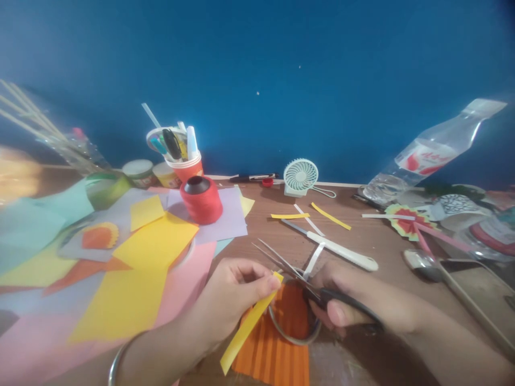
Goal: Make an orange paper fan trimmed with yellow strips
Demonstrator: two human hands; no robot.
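Left: overlapping pink, yellow, lavender paper sheets [132,292], red thread spool [202,201] at far side. Near centre: left hand [237,289], thumb and fingers pinching narrow yellow paper strip [250,325] by far end; orange striped paper [277,351] below. Right of it: right hand [356,284] grasping black-handled metal scissors [319,295], blades slightly parted, just beyond strip's far end. White-handled knife [341,249] farther off. Far right: clear plastic bottle [432,153].
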